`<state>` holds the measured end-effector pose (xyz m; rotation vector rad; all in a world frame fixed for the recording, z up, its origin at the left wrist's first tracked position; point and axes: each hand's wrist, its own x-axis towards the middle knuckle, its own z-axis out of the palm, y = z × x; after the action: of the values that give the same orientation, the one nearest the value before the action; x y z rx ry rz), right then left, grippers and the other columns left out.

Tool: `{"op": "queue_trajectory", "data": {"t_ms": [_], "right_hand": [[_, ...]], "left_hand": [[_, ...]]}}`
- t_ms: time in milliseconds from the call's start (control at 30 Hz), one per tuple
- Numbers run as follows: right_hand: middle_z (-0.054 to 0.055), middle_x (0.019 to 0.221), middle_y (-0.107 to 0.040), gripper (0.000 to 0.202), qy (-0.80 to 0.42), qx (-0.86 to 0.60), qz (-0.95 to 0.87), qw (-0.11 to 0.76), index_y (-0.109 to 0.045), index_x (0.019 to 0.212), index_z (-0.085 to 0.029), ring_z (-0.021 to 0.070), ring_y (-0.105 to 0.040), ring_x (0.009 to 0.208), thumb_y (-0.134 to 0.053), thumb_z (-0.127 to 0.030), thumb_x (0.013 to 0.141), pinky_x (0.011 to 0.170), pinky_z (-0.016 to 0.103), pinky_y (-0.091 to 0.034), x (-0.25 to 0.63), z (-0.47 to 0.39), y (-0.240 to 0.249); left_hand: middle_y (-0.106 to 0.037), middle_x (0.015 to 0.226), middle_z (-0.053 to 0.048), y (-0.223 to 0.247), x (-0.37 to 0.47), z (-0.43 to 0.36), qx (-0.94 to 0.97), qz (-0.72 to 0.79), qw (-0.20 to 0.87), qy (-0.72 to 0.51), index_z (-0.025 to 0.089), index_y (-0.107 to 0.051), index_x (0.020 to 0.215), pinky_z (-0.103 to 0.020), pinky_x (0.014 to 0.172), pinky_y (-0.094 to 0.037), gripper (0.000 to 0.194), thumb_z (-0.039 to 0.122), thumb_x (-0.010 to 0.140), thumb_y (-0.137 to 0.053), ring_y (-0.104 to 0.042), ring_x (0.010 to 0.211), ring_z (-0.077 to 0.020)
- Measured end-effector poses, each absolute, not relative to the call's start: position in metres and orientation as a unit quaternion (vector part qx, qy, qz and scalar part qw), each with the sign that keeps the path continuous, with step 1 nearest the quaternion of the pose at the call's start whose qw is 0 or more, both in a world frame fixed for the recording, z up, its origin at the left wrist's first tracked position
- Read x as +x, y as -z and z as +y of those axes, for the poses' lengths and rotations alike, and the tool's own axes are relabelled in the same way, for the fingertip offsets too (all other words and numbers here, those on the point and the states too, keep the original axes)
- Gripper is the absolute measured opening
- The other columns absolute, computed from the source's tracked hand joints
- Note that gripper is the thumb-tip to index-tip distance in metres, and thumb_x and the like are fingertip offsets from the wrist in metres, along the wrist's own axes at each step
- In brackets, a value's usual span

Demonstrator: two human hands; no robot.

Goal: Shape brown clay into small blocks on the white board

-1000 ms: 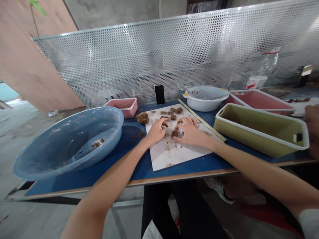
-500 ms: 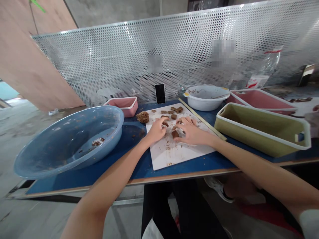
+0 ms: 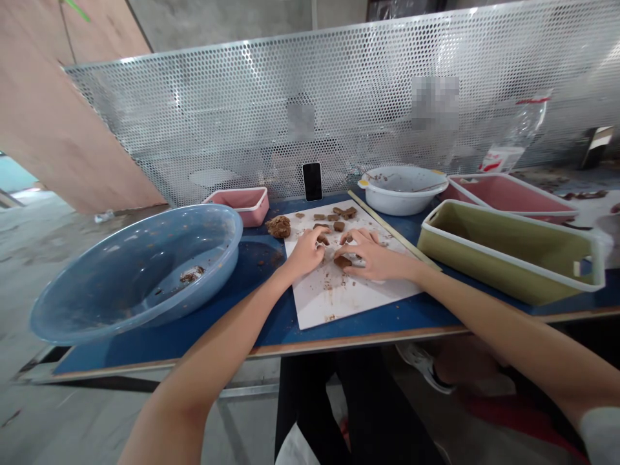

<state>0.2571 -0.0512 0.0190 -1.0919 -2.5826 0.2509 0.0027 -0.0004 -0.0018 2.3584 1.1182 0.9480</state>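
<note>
My left hand [image 3: 306,253] is over a white board [image 3: 317,307], its fingers curled around a small brown clay-like piece [image 3: 322,239]. Across from it, my right hand [image 3: 369,255] has its thumb and forefinger on a blockier brown piece [image 3: 343,261], the other fingers reaching forward. Several more brown pieces [image 3: 338,226] lie on the board beyond my hands, among scattered crumbs. At the board's left edge is a rough brown lump [image 3: 278,226].
A large blue basin [image 3: 140,278] stands left, a small pink box [image 3: 252,213] behind it. A phone [image 3: 312,182] leans on the perforated metal screen [image 3: 208,116]. Right are a pale strip [image 3: 387,226], white basin [image 3: 400,201], green box [image 3: 504,265], pink tray [image 3: 518,194] and plastic bottle [image 3: 518,139].
The blocky piece at my right hand has turned slightly, and the thumb has shifted up against it. My left hand is almost unmoved.
</note>
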Motion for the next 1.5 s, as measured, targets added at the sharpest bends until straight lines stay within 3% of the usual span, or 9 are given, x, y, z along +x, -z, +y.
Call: {"op": "queue_trajectory", "data": {"t_ms": [100, 200, 300, 567, 667, 767, 833, 1067, 1500], "right_hand": [[0.012, 0.140, -0.060, 0.036, -0.095, -0.373, -0.909, 0.157, -0.073, 0.137, -0.037, 0.0382, -0.055, 0.128, -0.061, -0.050, 0.106, 0.113, 0.063, -0.045, 0.258, -0.053, -0.020], [0.014, 0.142, -0.059, 0.047, -0.094, -0.384, -0.904, 0.164, -0.070, 0.140, -0.034, 0.0402, -0.054, 0.132, -0.062, -0.064, 0.105, 0.116, 0.066, -0.043, 0.259, -0.050, -0.017], [0.015, 0.143, -0.058, 0.055, -0.074, -0.409, -0.891, 0.180, -0.072, 0.130, -0.031, 0.0437, -0.052, 0.137, -0.068, -0.075, 0.099, 0.118, 0.067, -0.040, 0.257, -0.047, -0.013], [0.014, 0.143, -0.060, 0.048, -0.051, -0.424, -0.886, 0.180, -0.075, 0.117, -0.030, 0.0443, -0.052, 0.139, -0.071, -0.073, 0.097, 0.118, 0.067, -0.040, 0.256, -0.048, -0.012], [0.014, 0.143, -0.061, 0.049, -0.042, -0.435, -0.880, 0.189, -0.075, 0.113, -0.029, 0.0449, -0.052, 0.140, -0.070, -0.075, 0.097, 0.117, 0.068, -0.040, 0.254, -0.050, -0.011], [0.015, 0.141, -0.062, 0.046, -0.022, -0.459, -0.863, 0.209, -0.073, 0.105, -0.027, 0.0454, -0.051, 0.139, -0.073, -0.073, 0.095, 0.116, 0.069, -0.040, 0.249, -0.053, -0.009], [0.015, 0.139, -0.063, 0.043, -0.005, -0.477, -0.852, 0.217, -0.072, 0.100, -0.026, 0.0456, -0.053, 0.136, -0.075, -0.068, 0.093, 0.113, 0.069, -0.042, 0.244, -0.057, -0.007], [0.016, 0.132, -0.068, 0.029, 0.037, -0.492, -0.839, 0.231, -0.072, 0.092, -0.028, 0.0449, -0.056, 0.125, -0.072, -0.056, 0.094, 0.101, 0.068, -0.044, 0.236, -0.060, 0.005], [0.016, 0.131, -0.069, 0.027, -0.013, -0.513, -0.823, 0.242, -0.074, 0.090, -0.025, 0.0424, -0.057, 0.125, -0.071, -0.052, 0.093, 0.104, 0.065, -0.042, 0.239, -0.058, 0.000]], "left_hand": [[-0.080, 0.110, -0.010, 0.002, 0.003, -0.001, 0.834, 0.397, 0.183, -0.337, 0.017, -0.067, 0.137, -0.047, 0.110, -0.055, 0.058, 0.000, 0.083, -0.053, -0.072, 0.113, -0.0288], [-0.080, 0.110, -0.010, 0.002, 0.002, -0.001, 0.834, 0.397, 0.183, -0.336, 0.017, -0.067, 0.137, -0.048, 0.111, -0.054, 0.058, 0.000, 0.084, -0.053, -0.072, 0.114, -0.0291], [-0.080, 0.110, -0.010, 0.004, 0.002, 0.000, 0.834, 0.397, 0.182, -0.338, 0.017, -0.068, 0.137, -0.049, 0.112, -0.054, 0.058, 0.000, 0.083, -0.053, -0.072, 0.115, -0.0297], [-0.081, 0.114, -0.010, 0.007, 0.002, 0.003, 0.832, 0.399, 0.184, -0.339, 0.018, -0.069, 0.138, -0.048, 0.111, -0.056, 0.061, -0.001, 0.082, -0.054, -0.072, 0.115, -0.0290], [-0.082, 0.113, -0.010, 0.001, 0.001, 0.002, 0.846, 0.392, 0.171, -0.318, 0.018, -0.077, 0.122, -0.048, 0.111, -0.056, 0.052, 0.000, 0.080, -0.054, -0.072, 0.113, -0.0294], [-0.082, 0.106, -0.010, -0.004, 0.000, 0.001, 0.863, 0.396, 0.141, -0.279, 0.019, -0.084, 0.095, -0.050, 0.111, -0.056, 0.039, 0.002, 0.079, -0.053, -0.071, 0.109, -0.0305], [-0.082, 0.101, -0.011, -0.007, 0.000, 0.001, 0.866, 0.407, 0.129, -0.260, 0.020, -0.086, 0.088, -0.051, 0.110, -0.057, 0.039, 0.002, 0.079, -0.053, -0.071, 0.106, -0.0310], [-0.079, 0.097, -0.009, -0.005, 0.004, -0.001, 0.872, 0.396, 0.140, -0.251, 0.025, -0.092, 0.088, -0.051, 0.110, -0.057, 0.048, 0.000, 0.079, -0.053, -0.068, 0.101, -0.0290], [-0.079, 0.096, -0.008, 0.000, 0.005, 0.001, 0.881, 0.385, 0.125, -0.244, 0.026, -0.093, 0.090, -0.048, 0.108, -0.059, 0.052, -0.003, 0.081, -0.050, -0.071, 0.101, -0.0285]]}}
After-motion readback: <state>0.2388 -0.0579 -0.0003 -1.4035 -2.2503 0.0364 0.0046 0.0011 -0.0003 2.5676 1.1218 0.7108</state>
